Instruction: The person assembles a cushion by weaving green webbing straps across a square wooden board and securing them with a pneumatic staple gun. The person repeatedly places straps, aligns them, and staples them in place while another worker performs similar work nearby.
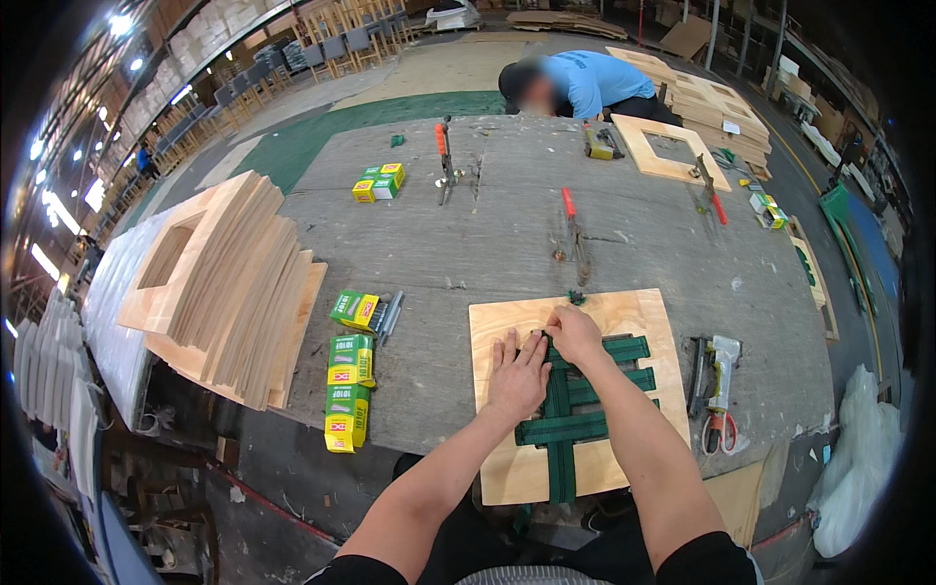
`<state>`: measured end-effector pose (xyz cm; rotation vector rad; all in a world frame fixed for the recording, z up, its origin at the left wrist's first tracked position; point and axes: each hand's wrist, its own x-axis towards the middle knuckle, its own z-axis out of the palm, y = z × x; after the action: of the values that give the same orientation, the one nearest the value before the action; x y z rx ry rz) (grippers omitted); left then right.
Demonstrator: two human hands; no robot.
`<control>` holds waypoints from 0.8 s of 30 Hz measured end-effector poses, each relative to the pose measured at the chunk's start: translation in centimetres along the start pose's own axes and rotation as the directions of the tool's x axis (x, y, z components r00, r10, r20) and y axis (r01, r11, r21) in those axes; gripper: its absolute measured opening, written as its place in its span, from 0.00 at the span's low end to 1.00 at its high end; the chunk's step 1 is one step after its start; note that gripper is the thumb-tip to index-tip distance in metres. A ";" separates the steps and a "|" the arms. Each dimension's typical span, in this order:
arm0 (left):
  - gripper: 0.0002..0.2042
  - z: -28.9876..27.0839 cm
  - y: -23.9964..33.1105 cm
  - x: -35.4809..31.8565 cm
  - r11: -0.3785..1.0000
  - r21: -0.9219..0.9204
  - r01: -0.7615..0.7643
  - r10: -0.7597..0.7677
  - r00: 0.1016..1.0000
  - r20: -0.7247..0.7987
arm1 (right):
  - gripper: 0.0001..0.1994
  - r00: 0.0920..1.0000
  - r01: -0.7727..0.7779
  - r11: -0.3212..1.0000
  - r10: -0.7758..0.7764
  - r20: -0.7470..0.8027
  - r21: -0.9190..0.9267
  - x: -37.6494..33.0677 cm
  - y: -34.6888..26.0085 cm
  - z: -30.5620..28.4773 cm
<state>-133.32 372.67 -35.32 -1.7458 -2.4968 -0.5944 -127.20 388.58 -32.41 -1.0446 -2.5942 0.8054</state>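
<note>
Green strap was touched by curled right hand, hold unclear; panel by flat left hand; lettered boxes at near-left table corner.

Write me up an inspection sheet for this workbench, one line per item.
Surface: grey tabletop, worn and marked.
Job's things: wooden panel with green webbing lying lengthwise and crosswise over it.
Clutter: green-and-yellow boxes, red-handled clamps, what looks like a staple gun, red-handled scissors.
Hands: left hand flat on the panel; right hand, fingers bent, at the webbing's far end.
Cables: nothing seen for certain.
Surroundings: stacked cut-out panels at left; person in blue bent down beyond the table; chairs at far left.
</note>
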 end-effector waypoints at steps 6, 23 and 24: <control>0.26 -0.1 1.0 0.5 1.000 0.002 -0.006 0.006 1.000 0.002 | 0.11 0.997 -0.026 0.955 0.047 -0.065 0.296 -1.7 1.9 -2.9; 0.26 -0.9 0.9 0.2 0.999 0.009 0.054 -0.054 0.996 0.065 | 0.29 0.657 -0.717 0.694 0.704 -0.271 0.065 -15.3 25.4 -17.4; 0.26 -0.8 1.2 0.4 0.999 0.000 0.036 -0.036 0.998 0.047 | 0.28 0.641 -0.713 0.688 0.719 -0.270 0.138 -15.5 26.2 -18.0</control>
<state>-132.50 373.13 -34.10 -1.7393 -2.5646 -0.5633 -93.96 400.74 -32.66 -2.0685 -1.8570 0.7184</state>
